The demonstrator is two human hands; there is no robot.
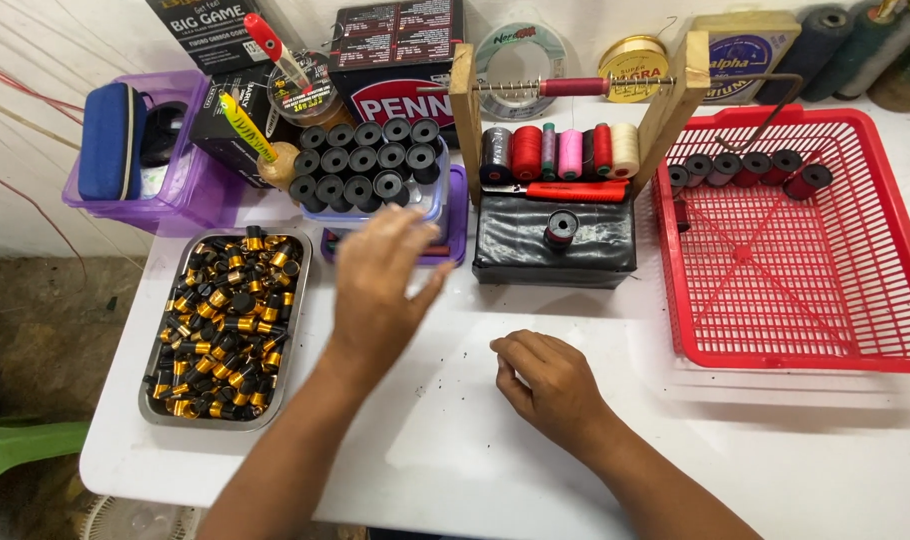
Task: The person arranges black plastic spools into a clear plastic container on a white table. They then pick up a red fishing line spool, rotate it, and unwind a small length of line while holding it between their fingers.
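My left hand (380,285) is raised over the white table (455,440), fingers spread and empty, just in front of a clear tub of black cylinders (363,172). Resting on the table with curled fingers, my right hand (550,385) holds nothing that I can see. Beyond it stands a black block (555,255) with one dark spool (561,228) on top, inside a wooden frame (575,95) that carries a row of coloured thread spools (560,150).
A metal tray (153,395) of black and gold small parts lies at the left. A red mesh basket (775,300) at the right holds several wound spools (745,168). Boxes, line reels and a purple tub (190,195) line the back.
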